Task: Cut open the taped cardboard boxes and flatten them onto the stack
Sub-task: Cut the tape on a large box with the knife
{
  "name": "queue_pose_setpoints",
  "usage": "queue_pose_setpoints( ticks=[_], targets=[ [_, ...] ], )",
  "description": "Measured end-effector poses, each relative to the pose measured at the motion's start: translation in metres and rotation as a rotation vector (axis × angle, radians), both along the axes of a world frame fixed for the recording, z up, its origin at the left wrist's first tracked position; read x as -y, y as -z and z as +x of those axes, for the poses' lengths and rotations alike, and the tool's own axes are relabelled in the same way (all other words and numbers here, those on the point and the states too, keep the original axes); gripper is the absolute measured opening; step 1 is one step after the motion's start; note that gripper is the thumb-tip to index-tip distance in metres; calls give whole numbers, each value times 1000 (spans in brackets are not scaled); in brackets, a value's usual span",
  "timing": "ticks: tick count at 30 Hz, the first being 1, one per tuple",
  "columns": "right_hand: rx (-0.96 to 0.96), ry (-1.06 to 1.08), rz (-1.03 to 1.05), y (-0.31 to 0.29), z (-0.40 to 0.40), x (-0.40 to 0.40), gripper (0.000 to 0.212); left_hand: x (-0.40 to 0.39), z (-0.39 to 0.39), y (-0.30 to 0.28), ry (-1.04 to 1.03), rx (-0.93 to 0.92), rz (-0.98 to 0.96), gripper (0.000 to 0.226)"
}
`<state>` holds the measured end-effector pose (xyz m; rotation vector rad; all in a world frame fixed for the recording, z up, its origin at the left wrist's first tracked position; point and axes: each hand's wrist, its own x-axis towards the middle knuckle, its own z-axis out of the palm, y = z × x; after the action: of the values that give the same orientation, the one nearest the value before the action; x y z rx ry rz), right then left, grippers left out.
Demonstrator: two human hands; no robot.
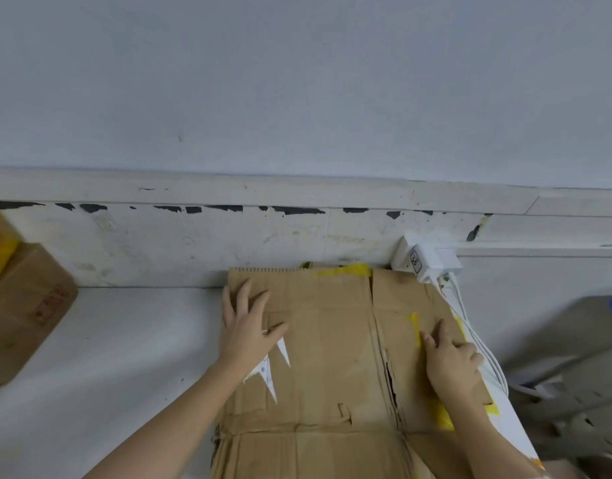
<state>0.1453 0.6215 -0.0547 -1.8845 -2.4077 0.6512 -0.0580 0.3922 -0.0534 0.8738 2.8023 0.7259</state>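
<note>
A flattened brown cardboard box [332,340] with scraps of yellow tape and torn white label lies on the white table, its far edge against the wall. My left hand [245,326] presses flat on its left part with the fingers spread. My right hand [449,361] rests on its right edge beside a strip of yellow tape [415,326], with the fingers partly bent and nothing visibly held. Yellow tape peeks out from beneath the far edge. A closed cardboard box [24,312] with yellow tape stands at the far left.
A white power strip with a plugged-in adapter [425,261] sits against the wall at the cardboard's far right corner; its white cables [484,354] run along the table's right edge. The white table [125,340] ends at the right, with a grey floor and clutter below.
</note>
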Motion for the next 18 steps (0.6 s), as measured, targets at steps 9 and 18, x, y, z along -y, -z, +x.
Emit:
queue_pose_setpoints(
  ticks=[9, 18],
  targets=[
    [74, -356, 143, 14, -29, 20, 66, -22, 4, 13, 43, -41, -194, 59],
    [235, -373, 174, 24, -34, 21, 63, -31, 17, 18, 238, 46, -424, 76]
  ],
)
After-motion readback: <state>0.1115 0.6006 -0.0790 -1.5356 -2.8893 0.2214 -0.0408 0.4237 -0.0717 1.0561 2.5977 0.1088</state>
